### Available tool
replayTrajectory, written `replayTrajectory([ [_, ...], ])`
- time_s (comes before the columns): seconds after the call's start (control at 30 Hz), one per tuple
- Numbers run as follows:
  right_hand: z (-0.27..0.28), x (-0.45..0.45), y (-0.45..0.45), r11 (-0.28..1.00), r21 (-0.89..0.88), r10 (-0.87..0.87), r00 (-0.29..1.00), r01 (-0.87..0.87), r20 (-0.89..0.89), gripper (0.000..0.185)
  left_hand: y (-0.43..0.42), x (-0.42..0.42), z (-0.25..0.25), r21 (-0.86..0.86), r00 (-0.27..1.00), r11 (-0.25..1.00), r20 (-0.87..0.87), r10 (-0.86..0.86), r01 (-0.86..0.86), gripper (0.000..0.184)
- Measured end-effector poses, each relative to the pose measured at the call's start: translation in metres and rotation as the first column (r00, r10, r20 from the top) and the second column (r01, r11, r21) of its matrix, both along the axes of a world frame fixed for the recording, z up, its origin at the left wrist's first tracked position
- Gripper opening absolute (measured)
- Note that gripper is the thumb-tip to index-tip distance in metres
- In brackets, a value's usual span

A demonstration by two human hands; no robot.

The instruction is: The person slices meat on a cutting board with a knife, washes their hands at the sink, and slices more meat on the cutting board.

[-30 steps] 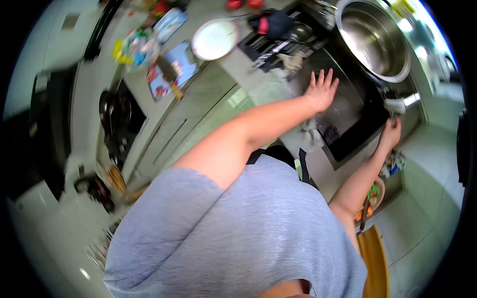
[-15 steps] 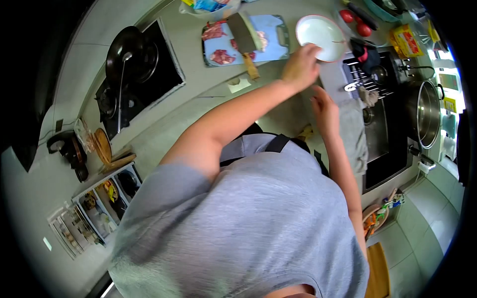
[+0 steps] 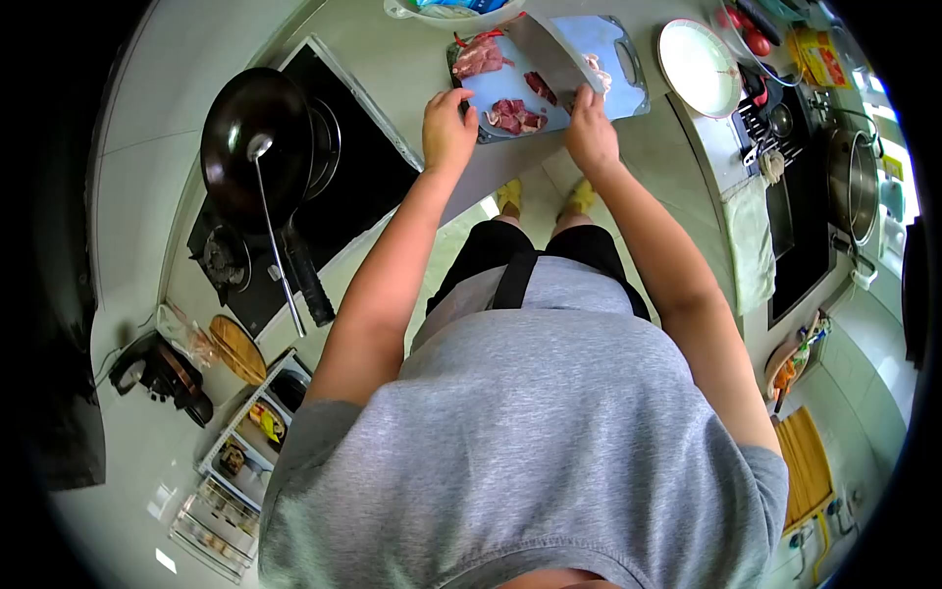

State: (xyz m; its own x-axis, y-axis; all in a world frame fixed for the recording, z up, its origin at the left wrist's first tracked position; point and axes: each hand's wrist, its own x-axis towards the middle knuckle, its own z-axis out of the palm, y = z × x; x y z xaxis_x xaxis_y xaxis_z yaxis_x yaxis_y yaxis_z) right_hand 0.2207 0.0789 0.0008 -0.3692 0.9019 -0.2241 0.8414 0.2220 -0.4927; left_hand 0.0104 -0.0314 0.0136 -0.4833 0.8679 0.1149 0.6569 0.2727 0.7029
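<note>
High at 12 to 1 o'clock in my view, I am working with two bare hands at one pale blue cutting board on a kitchen counter. My left hand is resting at the board's 8 o'clock edge, fingers bent; whether they are gripping it, I cannot tell. My right hand, apart from the left, is clasping one broad cleaver at its handle end, the handle hidden in my grasp and the blade slanting up towards 11 o'clock. Two larger clumps of red meat are lying on the board, an upper clump at its 10 o'clock and a lower clump at its 7 o'clock; one dark strip is lying near the middle, beside the blade, and one pale clump is sitting on the blade's 3 o'clock side. Just beside the board, between 1 and 2 o'clock, one white dish is standing. At 10 o'clock one black wok is sitting on the cooktop, one ladle leaning out of it. Two yellow shoes are showing below the counter at 1 o'clock.
</note>
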Motion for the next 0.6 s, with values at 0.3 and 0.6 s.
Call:
replayTrajectory([
  [0.3,0.083,0.041,0.019,0.990,-0.114,-0.100,0.986,0.085,-0.134,0.041,0.006,0.002,-0.014,-0.002,0.990,0.996,0.105,-0.093,0.094,0.019],
  [0.6,0.048,0.071,0.007,0.952,-0.301,-0.027,0.966,-0.053,-0.258,0.030,0.013,0.012,-0.020,-0.027,0.991,0.994,0.089,-0.103,0.105,0.023],
])
